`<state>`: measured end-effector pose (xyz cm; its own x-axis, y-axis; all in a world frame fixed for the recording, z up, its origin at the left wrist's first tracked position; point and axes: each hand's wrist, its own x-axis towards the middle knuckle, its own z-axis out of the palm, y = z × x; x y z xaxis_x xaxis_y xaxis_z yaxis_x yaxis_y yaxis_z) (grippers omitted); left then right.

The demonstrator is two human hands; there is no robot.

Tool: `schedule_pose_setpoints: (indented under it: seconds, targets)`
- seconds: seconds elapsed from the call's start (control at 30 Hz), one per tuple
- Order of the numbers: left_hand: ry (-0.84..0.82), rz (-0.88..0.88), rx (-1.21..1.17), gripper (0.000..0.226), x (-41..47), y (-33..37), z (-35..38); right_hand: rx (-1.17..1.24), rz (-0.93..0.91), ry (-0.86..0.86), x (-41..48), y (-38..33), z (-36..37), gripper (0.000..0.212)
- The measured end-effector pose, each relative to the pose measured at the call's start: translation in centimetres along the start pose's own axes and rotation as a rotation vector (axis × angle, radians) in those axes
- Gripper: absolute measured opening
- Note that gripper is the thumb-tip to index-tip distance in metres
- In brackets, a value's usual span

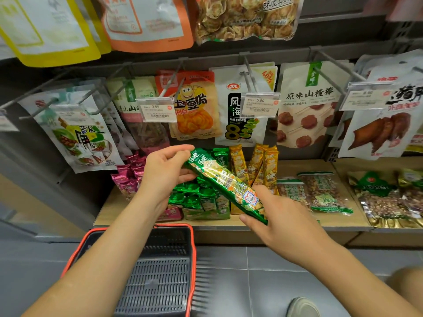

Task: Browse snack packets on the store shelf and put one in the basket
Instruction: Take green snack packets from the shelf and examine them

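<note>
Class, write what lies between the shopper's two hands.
In the head view, a long green snack packet spans the gap: left hand holds its upper end, right hand its lower end.

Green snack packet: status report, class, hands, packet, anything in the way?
Gripping green snack packet: left hand upper end, right hand lower end. Packet not yet in basket. Only left forearm crosses over basket.

Both hands [164,170] holding green snack packet [225,185], basket [160,271] below
</note>
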<state>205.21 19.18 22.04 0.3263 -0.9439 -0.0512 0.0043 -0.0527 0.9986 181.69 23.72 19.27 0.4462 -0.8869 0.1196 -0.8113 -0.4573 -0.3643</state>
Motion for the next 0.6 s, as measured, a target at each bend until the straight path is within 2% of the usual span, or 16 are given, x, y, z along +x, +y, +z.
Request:
schedule_pose_setpoints:
  seconds: [0.1,0.17,0.3,0.33,0.4,0.47,0.6]
  targets:
    - [-0.003,0.004,-0.004,0.027,0.3,-0.2,0.0,-0.017,-0.028,0.064,-0.1,0.2,0.2,0.039]
    - [0.007,0.007,-0.003,0.027,0.5,-0.4,-0.1,0.096,-0.023,0.054,-0.2,0.6,0.0,0.041]
    - [0.111,-0.018,-0.058,0.024,1.2,-0.6,-1.1,0.771,0.157,-0.015,-0.2,0.9,-1.4,0.041]
    - [0.132,-0.035,-0.078,0.023,1.4,-0.7,-1.4,0.936,0.218,-0.002,-0.2,1.1,-1.6,0.043]
    - [0.153,-0.063,-0.11,0.022,1.7,-1.0,-1.9,1.148,0.326,0.079,-0.2,1.1,-2.1,0.033]
    - [0.162,-0.077,-0.133,0.02,1.9,-1.2,-2.0,1.203,0.38,0.173,-0.2,1.0,-2.2,0.025]
    - [0.151,-0.12,-0.259,0.016,2.0,-1.2,-1.7,1.172,0.364,0.257,-0.4,1.0,-2.2,0.016]
